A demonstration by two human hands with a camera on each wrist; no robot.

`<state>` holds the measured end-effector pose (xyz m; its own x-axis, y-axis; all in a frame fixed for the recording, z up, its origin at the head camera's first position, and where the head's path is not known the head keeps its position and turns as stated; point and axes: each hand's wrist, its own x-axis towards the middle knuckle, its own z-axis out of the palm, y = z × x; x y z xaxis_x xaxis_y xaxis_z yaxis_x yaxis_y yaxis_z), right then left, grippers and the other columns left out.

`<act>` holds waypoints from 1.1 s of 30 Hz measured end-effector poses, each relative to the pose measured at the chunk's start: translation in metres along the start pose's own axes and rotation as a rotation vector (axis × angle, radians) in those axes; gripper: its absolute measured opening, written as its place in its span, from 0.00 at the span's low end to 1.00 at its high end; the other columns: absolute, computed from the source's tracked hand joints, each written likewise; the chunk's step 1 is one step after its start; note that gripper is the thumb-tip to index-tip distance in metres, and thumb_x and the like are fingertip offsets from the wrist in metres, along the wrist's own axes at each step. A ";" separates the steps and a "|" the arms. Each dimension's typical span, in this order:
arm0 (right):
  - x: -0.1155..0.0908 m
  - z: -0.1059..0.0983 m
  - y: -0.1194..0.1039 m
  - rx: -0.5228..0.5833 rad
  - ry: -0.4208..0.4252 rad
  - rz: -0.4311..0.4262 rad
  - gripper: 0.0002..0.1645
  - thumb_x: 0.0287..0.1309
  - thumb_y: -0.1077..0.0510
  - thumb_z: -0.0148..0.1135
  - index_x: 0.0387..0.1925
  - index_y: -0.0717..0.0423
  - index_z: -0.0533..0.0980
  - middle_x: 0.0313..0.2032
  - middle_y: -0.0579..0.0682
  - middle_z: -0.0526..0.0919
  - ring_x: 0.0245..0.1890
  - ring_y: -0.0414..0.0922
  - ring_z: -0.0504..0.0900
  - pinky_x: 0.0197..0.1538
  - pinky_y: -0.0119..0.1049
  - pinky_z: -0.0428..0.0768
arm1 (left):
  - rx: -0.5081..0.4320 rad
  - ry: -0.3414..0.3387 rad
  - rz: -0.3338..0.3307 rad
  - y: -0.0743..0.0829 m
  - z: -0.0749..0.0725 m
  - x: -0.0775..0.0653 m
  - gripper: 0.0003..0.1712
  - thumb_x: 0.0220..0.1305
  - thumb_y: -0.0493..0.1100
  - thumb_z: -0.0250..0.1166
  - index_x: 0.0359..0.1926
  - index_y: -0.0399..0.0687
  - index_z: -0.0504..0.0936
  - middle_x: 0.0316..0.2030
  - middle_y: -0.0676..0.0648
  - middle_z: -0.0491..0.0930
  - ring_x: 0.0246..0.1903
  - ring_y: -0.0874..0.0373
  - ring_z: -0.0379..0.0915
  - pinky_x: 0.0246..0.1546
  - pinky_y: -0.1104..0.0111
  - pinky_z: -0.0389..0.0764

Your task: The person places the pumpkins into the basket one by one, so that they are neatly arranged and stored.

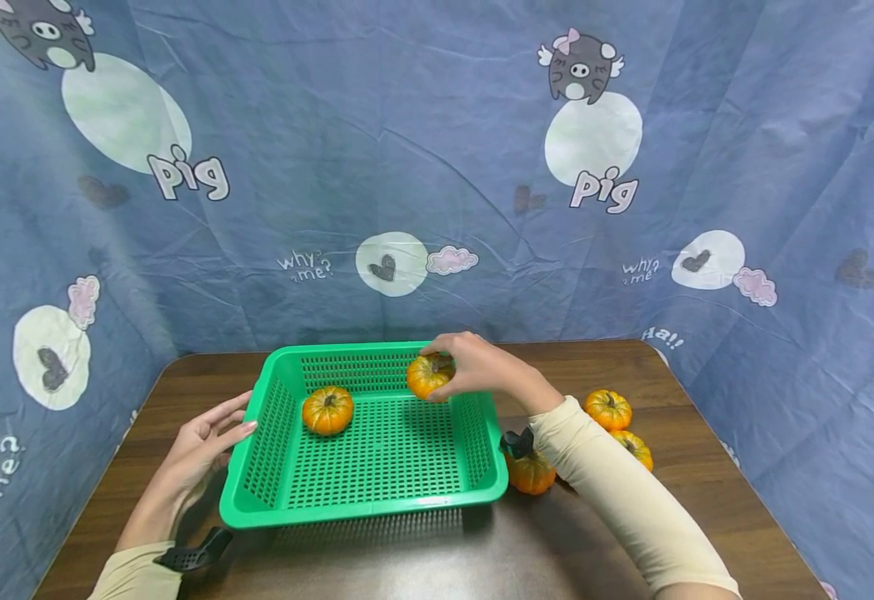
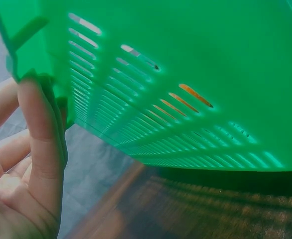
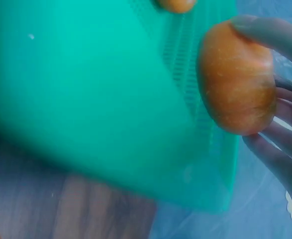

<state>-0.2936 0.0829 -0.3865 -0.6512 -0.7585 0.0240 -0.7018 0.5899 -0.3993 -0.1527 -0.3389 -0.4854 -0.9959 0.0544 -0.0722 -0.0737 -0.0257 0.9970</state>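
My right hand (image 1: 476, 367) grips a small orange pumpkin (image 1: 424, 379) between thumb and fingers, over the back right part of a green plastic basket (image 1: 362, 507). The right wrist view shows this pumpkin (image 3: 236, 79) from its side, fingers on its far edge. Inside the basket, toward the left, another pumpkin (image 1: 327, 411) sits stem up. At the basket's left rim, my left hand (image 1: 200, 446) holds the edge. In the left wrist view a digit of that hand (image 2: 41, 129) presses against the rim, beside the slotted wall (image 2: 136, 94).
Right of the basket, a pumpkin (image 1: 531, 473) lies partly behind my right wrist strap (image 1: 517, 442). Farther right are two more pumpkins, one behind (image 1: 607, 409) and one partly under my sleeve (image 1: 634, 449). A blue printed curtain (image 1: 422, 167) surrounds the wooden table (image 1: 706, 500).
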 end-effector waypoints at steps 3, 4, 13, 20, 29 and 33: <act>0.008 0.003 -0.006 0.000 -0.017 -0.008 0.42 0.50 0.43 0.82 0.65 0.52 0.79 0.60 0.50 0.83 0.57 0.48 0.81 0.63 0.46 0.81 | -0.002 -0.004 0.002 0.001 0.000 0.000 0.33 0.75 0.37 0.63 0.77 0.51 0.67 0.46 0.60 0.85 0.40 0.63 0.88 0.37 0.64 0.92; 0.011 0.004 -0.007 -0.001 -0.022 -0.011 0.41 0.50 0.43 0.82 0.65 0.51 0.79 0.61 0.49 0.83 0.57 0.48 0.81 0.61 0.44 0.82 | -0.002 -0.004 0.003 0.001 0.000 0.000 0.33 0.75 0.37 0.63 0.77 0.51 0.67 0.46 0.60 0.84 0.40 0.63 0.88 0.37 0.64 0.92; 0.034 0.018 -0.017 -0.009 -0.066 -0.067 0.40 0.52 0.45 0.81 0.65 0.53 0.78 0.59 0.48 0.84 0.54 0.43 0.82 0.58 0.37 0.83 | -0.005 0.007 0.009 0.001 0.000 0.000 0.33 0.74 0.37 0.63 0.76 0.51 0.67 0.45 0.59 0.84 0.38 0.63 0.88 0.35 0.64 0.92; 0.045 0.034 -0.025 -0.062 -0.125 -0.097 0.38 0.54 0.45 0.80 0.63 0.54 0.79 0.57 0.48 0.85 0.51 0.42 0.83 0.52 0.29 0.84 | -0.015 -0.010 0.017 0.000 0.000 0.001 0.33 0.75 0.37 0.62 0.77 0.51 0.67 0.46 0.59 0.84 0.40 0.63 0.88 0.36 0.63 0.92; 0.056 0.052 -0.027 -0.123 -0.167 -0.080 0.40 0.55 0.42 0.78 0.66 0.53 0.77 0.61 0.48 0.83 0.55 0.42 0.83 0.55 0.32 0.84 | -0.012 -0.010 0.016 0.000 0.000 0.001 0.33 0.75 0.37 0.62 0.77 0.49 0.66 0.46 0.59 0.84 0.41 0.63 0.88 0.37 0.63 0.92; 0.058 0.056 -0.030 -0.174 -0.167 -0.089 0.39 0.55 0.40 0.77 0.65 0.51 0.78 0.59 0.46 0.84 0.53 0.40 0.82 0.54 0.31 0.84 | -0.018 -0.015 0.023 0.000 0.000 0.000 0.32 0.75 0.36 0.62 0.77 0.50 0.66 0.45 0.59 0.85 0.40 0.63 0.88 0.37 0.64 0.92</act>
<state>-0.2943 0.0052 -0.4244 -0.5379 -0.8364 -0.1056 -0.8030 0.5464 -0.2380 -0.1532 -0.3393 -0.4858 -0.9965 0.0686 -0.0485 -0.0517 -0.0453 0.9976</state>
